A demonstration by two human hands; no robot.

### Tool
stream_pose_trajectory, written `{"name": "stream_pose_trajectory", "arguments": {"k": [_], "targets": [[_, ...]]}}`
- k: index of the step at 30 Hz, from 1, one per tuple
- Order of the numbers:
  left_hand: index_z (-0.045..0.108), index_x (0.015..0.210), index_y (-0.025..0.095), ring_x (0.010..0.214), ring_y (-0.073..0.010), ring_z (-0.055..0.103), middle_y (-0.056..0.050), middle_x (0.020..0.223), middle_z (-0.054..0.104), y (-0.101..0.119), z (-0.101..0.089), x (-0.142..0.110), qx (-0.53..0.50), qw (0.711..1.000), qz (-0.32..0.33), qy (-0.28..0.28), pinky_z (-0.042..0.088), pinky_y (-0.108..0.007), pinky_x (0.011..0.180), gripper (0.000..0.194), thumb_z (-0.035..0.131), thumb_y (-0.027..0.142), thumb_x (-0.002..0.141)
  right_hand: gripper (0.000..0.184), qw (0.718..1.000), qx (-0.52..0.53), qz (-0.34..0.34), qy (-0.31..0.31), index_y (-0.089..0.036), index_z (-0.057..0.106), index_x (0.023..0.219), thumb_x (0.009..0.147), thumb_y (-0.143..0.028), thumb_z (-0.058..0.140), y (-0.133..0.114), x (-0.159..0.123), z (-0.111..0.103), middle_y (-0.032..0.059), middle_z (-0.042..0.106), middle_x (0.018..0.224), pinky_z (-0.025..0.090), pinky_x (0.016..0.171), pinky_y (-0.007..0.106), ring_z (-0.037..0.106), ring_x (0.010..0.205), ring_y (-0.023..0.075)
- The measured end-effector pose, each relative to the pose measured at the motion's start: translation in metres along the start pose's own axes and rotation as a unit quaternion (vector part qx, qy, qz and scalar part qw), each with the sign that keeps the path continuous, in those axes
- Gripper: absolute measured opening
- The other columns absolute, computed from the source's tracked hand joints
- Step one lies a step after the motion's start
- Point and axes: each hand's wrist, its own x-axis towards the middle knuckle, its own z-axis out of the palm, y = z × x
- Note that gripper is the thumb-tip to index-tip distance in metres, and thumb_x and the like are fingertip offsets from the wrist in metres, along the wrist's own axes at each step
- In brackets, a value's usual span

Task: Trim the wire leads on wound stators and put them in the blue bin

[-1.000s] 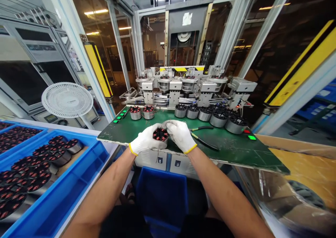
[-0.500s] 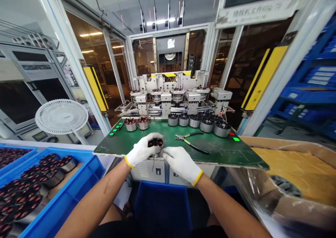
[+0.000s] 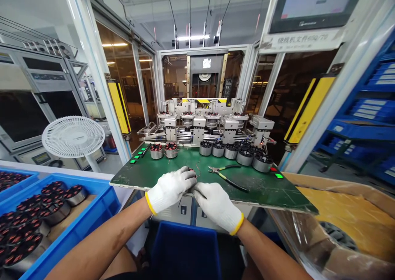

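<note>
Holding a black, copper-red-wound stator (image 3: 192, 170) under the curled, white-gloved left hand (image 3: 173, 187), beside the white-gloved right hand (image 3: 216, 202). Mostly hidden, reddish-black on top; cannot tell the right's grip.

Factory floor, stator-winding station. Shown by: winding machine (image 3: 199, 126) at far center inside aluminum framing (image 3: 92, 66), yellow light curtains (image 3: 119, 107) left and right, touchscreen (image 3: 317, 4) at right, blue crate (image 3: 86, 226) of copper-wound stators (image 3: 55, 208) near left. Blue racks (image 3: 348, 128) at right look like storage, too blurred to confirm.
</note>
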Motion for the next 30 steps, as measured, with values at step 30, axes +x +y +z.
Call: {"name": "stream_pose_trajectory", "arguments": {"k": [30], "targets": [[0.060,0.105,0.021,0.087,-0.0196,0.059,-0.007,0.103,0.064,0.022,0.002,-0.022,0.012,0.994,0.109,0.008,0.047,-0.032,0.072,0.027,0.041,0.017,0.087,0.027,0.990,-0.109,0.007,0.089,-0.019,0.059,0.102,0.093,-0.029,0.035,0.027,0.015,0.026,0.0043,0.062,0.083,0.030,0.063,0.029,0.057,0.074,0.0178]]}}
